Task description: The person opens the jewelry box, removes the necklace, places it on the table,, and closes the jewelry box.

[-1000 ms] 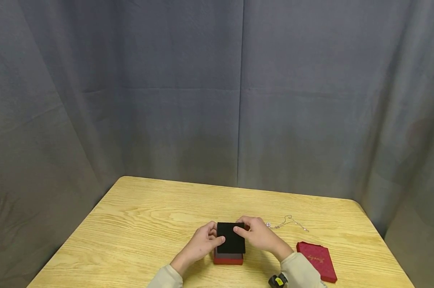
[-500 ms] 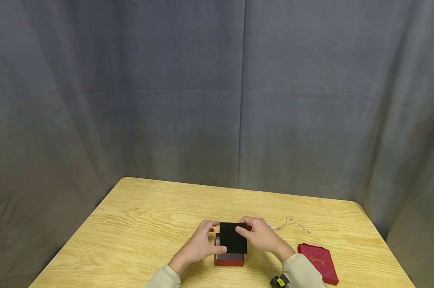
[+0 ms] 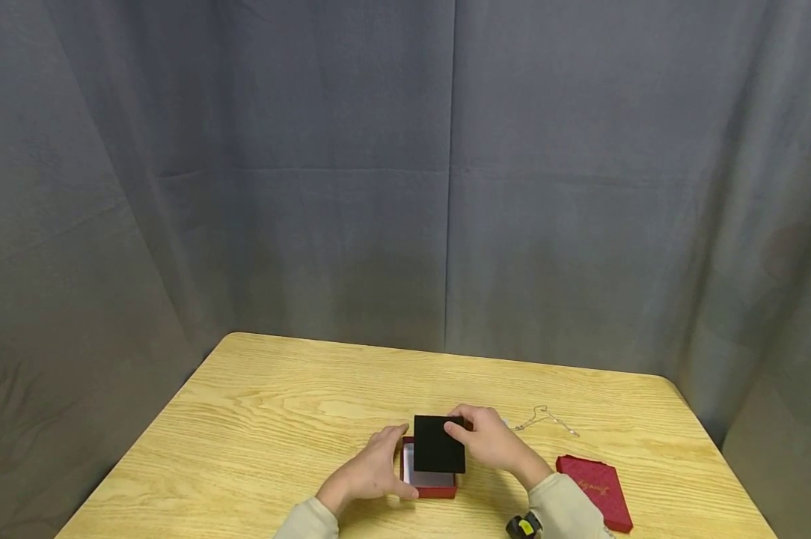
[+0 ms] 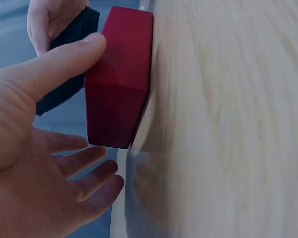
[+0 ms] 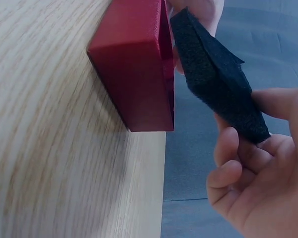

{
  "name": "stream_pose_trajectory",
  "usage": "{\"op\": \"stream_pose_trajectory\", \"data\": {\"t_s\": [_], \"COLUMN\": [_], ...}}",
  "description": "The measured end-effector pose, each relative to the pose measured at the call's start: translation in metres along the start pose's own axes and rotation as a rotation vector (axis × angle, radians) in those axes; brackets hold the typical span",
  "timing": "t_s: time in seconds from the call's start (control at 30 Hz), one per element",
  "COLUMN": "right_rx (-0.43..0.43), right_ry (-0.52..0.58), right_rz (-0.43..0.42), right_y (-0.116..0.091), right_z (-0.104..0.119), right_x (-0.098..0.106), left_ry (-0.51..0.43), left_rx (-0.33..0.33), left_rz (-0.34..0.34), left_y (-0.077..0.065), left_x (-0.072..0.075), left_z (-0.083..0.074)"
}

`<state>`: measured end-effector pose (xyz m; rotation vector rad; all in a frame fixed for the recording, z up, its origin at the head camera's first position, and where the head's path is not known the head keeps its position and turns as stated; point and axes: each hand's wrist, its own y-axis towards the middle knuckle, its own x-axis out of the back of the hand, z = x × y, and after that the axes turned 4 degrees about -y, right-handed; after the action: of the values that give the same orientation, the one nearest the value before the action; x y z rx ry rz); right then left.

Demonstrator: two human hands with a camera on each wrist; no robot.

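Observation:
A black foam pad (image 3: 438, 445) is held at a slant above the red box (image 3: 435, 492), pinched at its far right corner by my right hand (image 3: 489, 442). In the right wrist view the foam pad (image 5: 213, 82) is clear of the box (image 5: 134, 74), thumb on one face and fingers beneath. The box stands uncovered on the table, its pale inside partly visible. My left hand (image 3: 372, 468) is at the box's left side with fingers extended. In the left wrist view its thumb lies against the red box (image 4: 121, 59), and the other fingers are spread loosely.
A red lid (image 3: 595, 490) with gold lettering lies on the wooden table (image 3: 298, 397), right of my right forearm. A thin silver necklace (image 3: 543, 416) is spread beyond the right hand, partly hidden by it. Grey curtains (image 3: 338, 224) surround the table.
The foam pad has shifted slightly right and away from the box, showing more of its inside. My left hand has let go of the pad, its thumb lowered to the box.

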<state>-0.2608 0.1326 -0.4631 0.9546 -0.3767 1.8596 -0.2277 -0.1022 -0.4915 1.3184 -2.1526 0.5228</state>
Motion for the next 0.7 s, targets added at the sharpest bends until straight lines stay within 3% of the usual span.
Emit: {"op": "stream_pose_trajectory", "data": {"t_s": [0.33,0.7], "right_rx": [-0.025,-0.035], "right_ry": [0.006,0.027], "right_rz": [0.007,0.013], "right_y": [-0.0013,-0.0005], "right_z": [0.0003,-0.0006], "right_x": [-0.0001,-0.0007], "left_ry": [0.028,-0.013], "left_rx": [0.016,0.008], "left_rz": [-0.005,-0.005], "left_y": [0.0012,0.0025], "left_x": [-0.0029,-0.0013], "left_z": [0.0016,0.0012]}}
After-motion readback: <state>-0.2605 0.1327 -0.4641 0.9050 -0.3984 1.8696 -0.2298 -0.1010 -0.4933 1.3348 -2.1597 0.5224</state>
